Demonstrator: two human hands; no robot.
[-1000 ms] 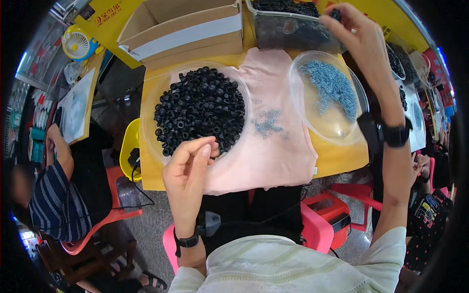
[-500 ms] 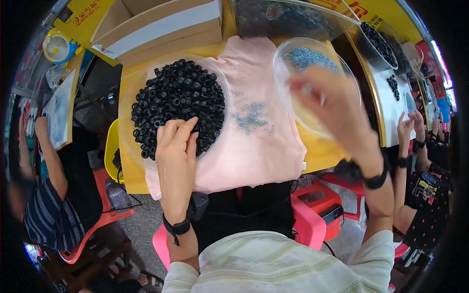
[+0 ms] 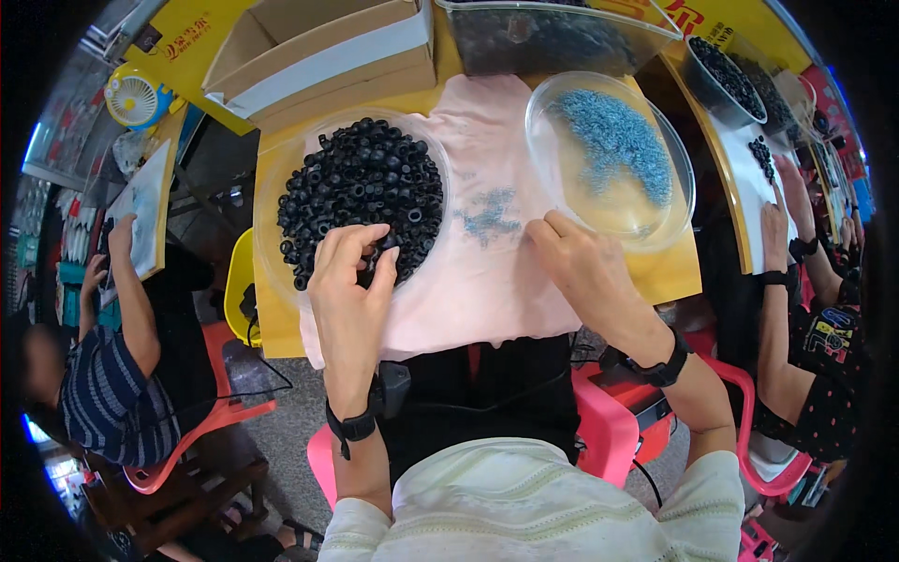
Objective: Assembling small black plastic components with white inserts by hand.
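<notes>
My left hand is over the near edge of a heap of small black ring-like plastic pieces in a shallow clear round tray. Its fingers are curled, with thumb and index close together around black pieces; whether one is gripped is unclear. My right hand is low over a pink cloth, fingertips pinched together. What they hold, if anything, is hidden. Near those fingertips a small patch of tiny blue-grey pieces lies on the cloth. A second clear round tray holds more blue-grey pieces.
An open cardboard box and a clear bin of dark pieces stand at the back. People sit at tables on both sides. A small fan is at far left, a yellow bucket beside the table, and a black-filled bowl at right.
My right hand has moved left and nearer, from over the blue-grey pieces' tray to the pink cloth. My left thumb and index finger have spread slightly over the black heap.
</notes>
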